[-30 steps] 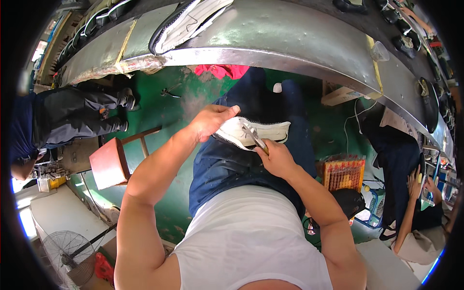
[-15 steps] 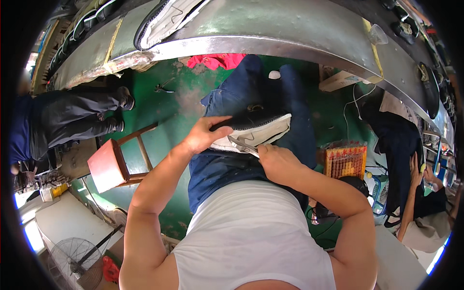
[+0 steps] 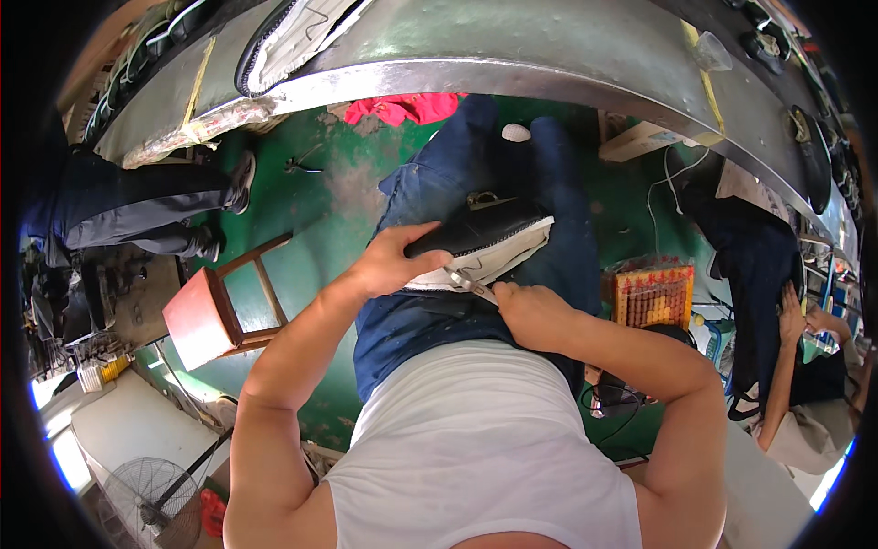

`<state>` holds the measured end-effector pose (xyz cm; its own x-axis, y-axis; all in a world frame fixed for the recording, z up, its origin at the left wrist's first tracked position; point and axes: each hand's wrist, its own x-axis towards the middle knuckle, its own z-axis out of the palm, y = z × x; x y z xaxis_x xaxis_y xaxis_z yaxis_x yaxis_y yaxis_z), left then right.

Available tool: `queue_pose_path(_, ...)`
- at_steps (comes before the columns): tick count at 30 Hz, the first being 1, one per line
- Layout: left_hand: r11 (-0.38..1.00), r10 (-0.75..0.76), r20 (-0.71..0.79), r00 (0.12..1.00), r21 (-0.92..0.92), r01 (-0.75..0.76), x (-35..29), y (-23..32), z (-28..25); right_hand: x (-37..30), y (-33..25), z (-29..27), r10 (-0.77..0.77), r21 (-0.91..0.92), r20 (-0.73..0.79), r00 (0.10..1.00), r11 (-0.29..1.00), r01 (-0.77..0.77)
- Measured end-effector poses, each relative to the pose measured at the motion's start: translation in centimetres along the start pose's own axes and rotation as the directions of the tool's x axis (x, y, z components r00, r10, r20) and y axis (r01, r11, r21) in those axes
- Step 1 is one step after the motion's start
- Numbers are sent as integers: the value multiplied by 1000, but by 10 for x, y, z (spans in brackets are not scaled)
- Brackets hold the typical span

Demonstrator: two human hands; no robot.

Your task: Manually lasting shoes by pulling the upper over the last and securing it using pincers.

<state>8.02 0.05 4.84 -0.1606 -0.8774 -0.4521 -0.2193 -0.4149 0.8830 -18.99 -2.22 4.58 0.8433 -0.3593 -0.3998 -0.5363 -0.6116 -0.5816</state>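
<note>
My left hand (image 3: 389,263) is clamped on the shoe (image 3: 480,227) at its nine o'clock end, thumb over the pale underside and fingers round the black upper. The shoe lies tilted on its side across my trousers (image 3: 430,320), pale face turned towards me. My right hand (image 3: 535,314), at five o'clock from the shoe, has its fingers closed round the handles of the pliers (image 3: 477,287). Their head reaches the shoe's near edge, just beside my left thumb (whether it bites the edge or only touches, I can't tell).

From the shoe, the bench (image 3: 512,46) crosses at twelve, with a second shoe (image 3: 297,46) on it towards half past ten and a clear cup (image 3: 713,52) between one and two. A red cloth (image 3: 407,108) lies at eleven. The stool (image 3: 192,316) stands between eight and nine, the fan (image 3: 151,508) near eight.
</note>
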Motion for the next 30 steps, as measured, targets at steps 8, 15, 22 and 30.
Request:
queue_pose_path(8, 974, -108, -56, 993, 192, 117, -1, 6, 4, -7, -7, -6, 91, 76, 41, 995, 993, -94)
queue_pose_path(15, 957, -29, -52, 998, 287, 42, 4, 0, -3, -26, -25, -21, 216, 525, -309, 926, 851, -23)
queue_pose_path(22, 964, 6, 40, 999, 264, -16, 9, -2, -14, 2, -10, 5, 147, 346, -434, 889, 938, 13)
queue_pose_path(30, 997, 29, 208, 978, 63, -43, 7, -13, -23, 21, -25, -1, 146, 253, -283, 948, 965, -73)
